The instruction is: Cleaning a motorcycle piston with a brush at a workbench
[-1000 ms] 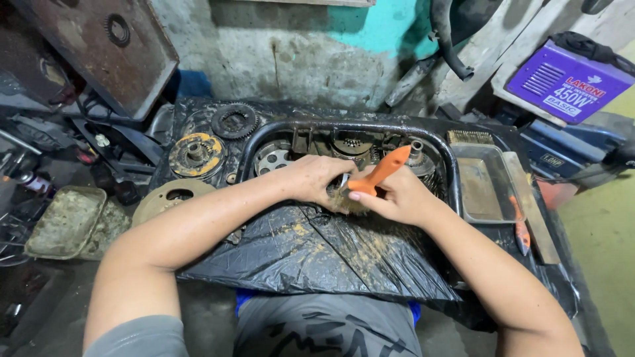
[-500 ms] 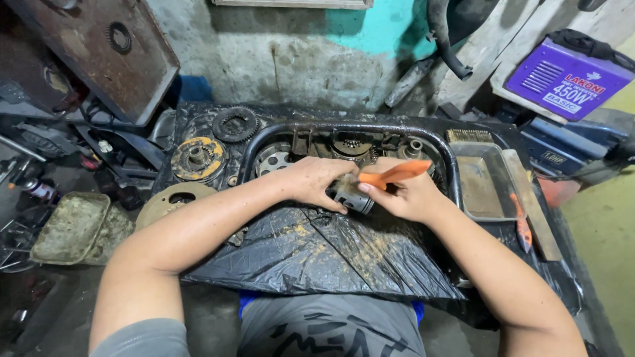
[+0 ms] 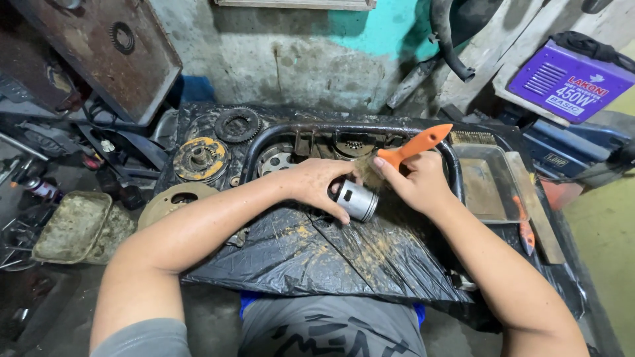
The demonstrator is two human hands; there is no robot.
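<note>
The left hand (image 3: 317, 185) grips a metal piston (image 3: 356, 200) mid-scrub while the right hand (image 3: 417, 182) clasps an orange-handled brush (image 3: 413, 147), so turning the piston likely comes next

1. Crumpled black plastic sheet (image 3: 331, 258) lies across the lap; above it, the left hand (image 3: 321, 185) and right hand (image 3: 417, 182) meet at a short silver metal cylinder (image 3: 357, 200).
2. Behind them: a black oval basin (image 3: 264, 135).
3. Left: a round yellow-stained metal disc (image 3: 200, 158).
4. Right: a rectangular steel tray (image 3: 486, 182).
</note>
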